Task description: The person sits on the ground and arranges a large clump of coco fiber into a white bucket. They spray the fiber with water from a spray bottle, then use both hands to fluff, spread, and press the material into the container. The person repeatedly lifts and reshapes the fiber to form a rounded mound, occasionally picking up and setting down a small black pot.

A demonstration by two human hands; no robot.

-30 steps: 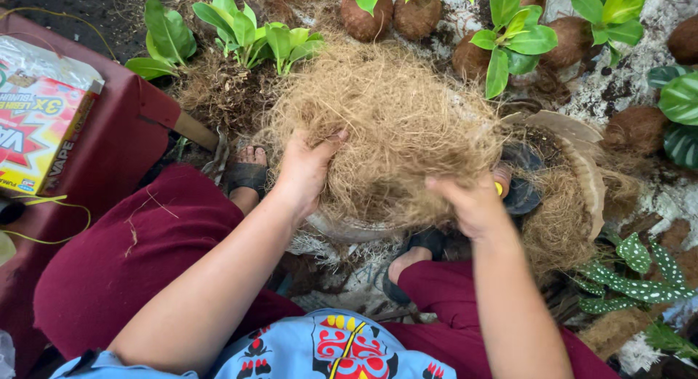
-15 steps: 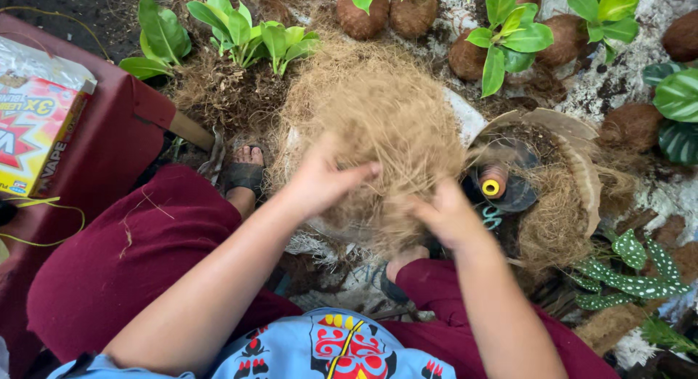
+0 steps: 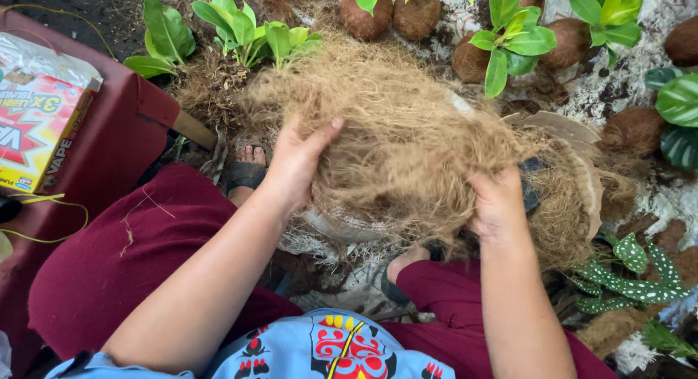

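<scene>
Between the person's knees, above a pale woven sack [image 3: 327, 230], sits a big loose mass of brown coconut fibre [image 3: 407, 139], and everything else is placed from it. At its left side the left hand [image 3: 294, 164] is pressed flat against the fibre with fingers spread and the thumb up on top, cupping the clump more than pinching it. At its lower right edge the right hand [image 3: 498, 208] is curled into the strands, fingers closed on a tuft; how deep they go is hidden by the fibre. Judging from this, the work is mid-way: the fibre is gathered into one rough heap and is being shaped or pulled apart, but it is not yet a tidy ball, with stray wisps hanging off every side. Just right of the mass lie curved husk shells [image 3: 574, 153] with more fibre clinging to them, apparently unworked. Beyond the mass, at the far edge, stand finished-looking round husk balls [image 3: 367, 15] with leafy green plants [image 3: 247, 33] around them, and to its lower right a spotted-leaf plant [image 3: 640, 270]. Left of the mass is a dark red seat or table [image 3: 94, 153] bearing a bright printed box [image 3: 40, 128]. Ground beneath is dark soil and white grit, outdoors, a sandalled foot [image 3: 247, 168] showing just left of the heap
</scene>
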